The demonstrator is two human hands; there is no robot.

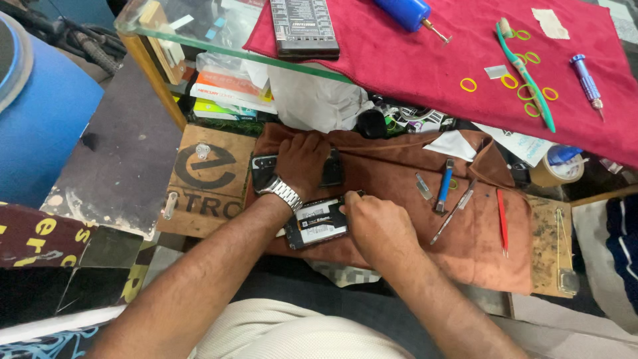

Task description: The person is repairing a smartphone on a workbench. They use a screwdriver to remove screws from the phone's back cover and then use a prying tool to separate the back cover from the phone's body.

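My left hand (302, 159), with a metal watch on the wrist, lies flat on a dark phone part (330, 169) on the brown cloth (399, 179). My right hand (372, 223) grips the right edge of an opened phone (318, 223), whose battery with a white label faces up. Whether the fingers hold a small tool is hidden. Both hands are close together at the cloth's left side.
On the brown cloth lie a blue-handled tool (444, 186), metal tweezers (454, 211) and a red tweezer (502, 221). Above, a glass shelf carries a red cloth (425, 60) with yellow rings, a green toothbrush (528, 76), a blue screwdriver (587, 83) and a dark tray (304, 26). A tape roll (557, 167) sits right, a blue barrel (40, 113) left.
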